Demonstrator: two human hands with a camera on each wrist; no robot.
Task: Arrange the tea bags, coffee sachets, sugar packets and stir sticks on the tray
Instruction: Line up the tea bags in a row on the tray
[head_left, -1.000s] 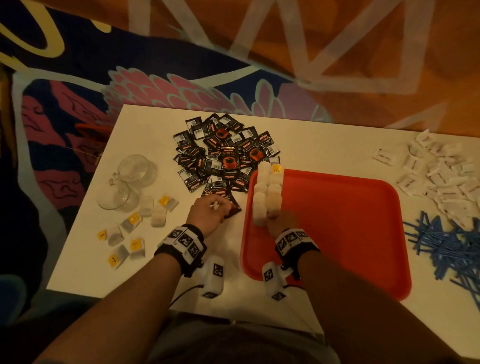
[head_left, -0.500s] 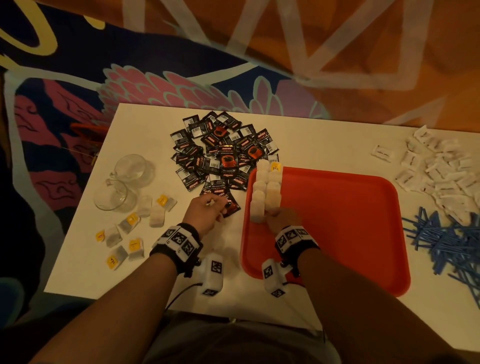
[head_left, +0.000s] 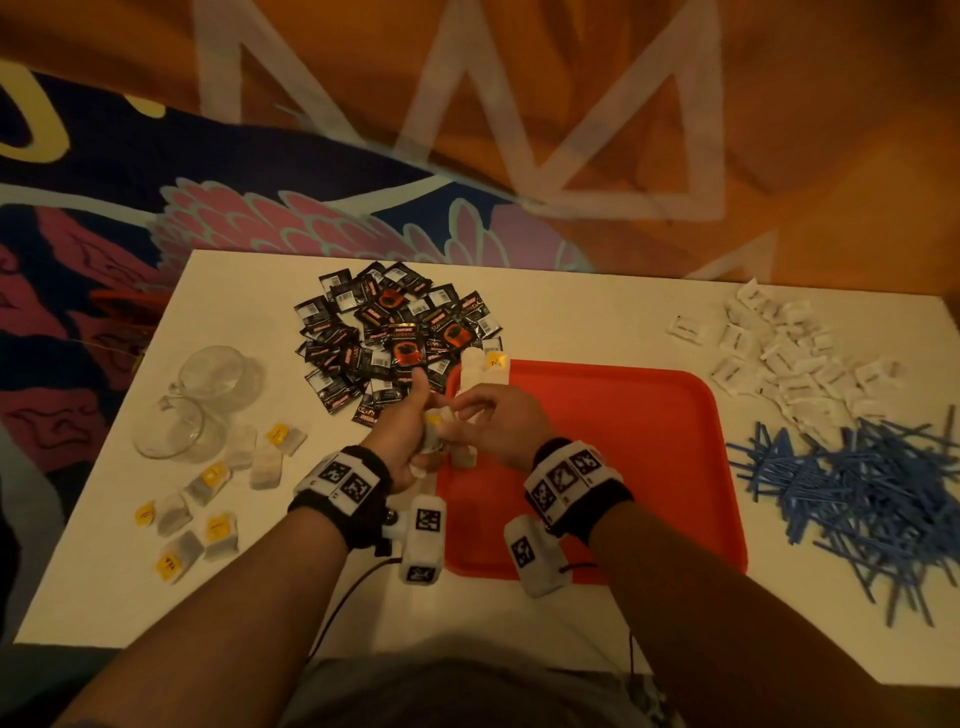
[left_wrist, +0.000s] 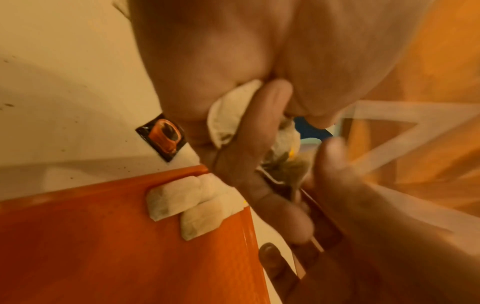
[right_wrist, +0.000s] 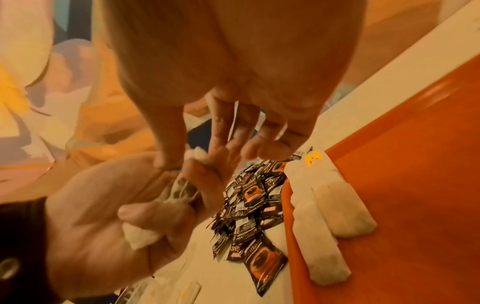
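My left hand (head_left: 415, 431) hovers at the left rim of the red tray (head_left: 623, 467) and grips a bunch of tea bags (right_wrist: 179, 193). My right hand (head_left: 462, 415) meets it from the right; its thumb and forefinger pinch the top of one tea bag (right_wrist: 200, 158) in that bunch. A double row of tea bags (right_wrist: 324, 216) lies along the tray's left edge, the far one with a yellow tag. Black coffee sachets (head_left: 395, 338) are heaped behind the tray's left corner. White sugar packets (head_left: 789, 358) and blue stir sticks (head_left: 857, 483) lie right of the tray.
Loose tea bags with yellow tags (head_left: 218, 493) are scattered on the white table (head_left: 260, 597) to the left. Two glass cups (head_left: 208, 395) stand beyond them near the left edge. A patterned rug covers the floor past the table.
My right hand left the row of tea bags on the tray and came up to the left hand. My left hand rose from the table and moved right to the tray's rim.
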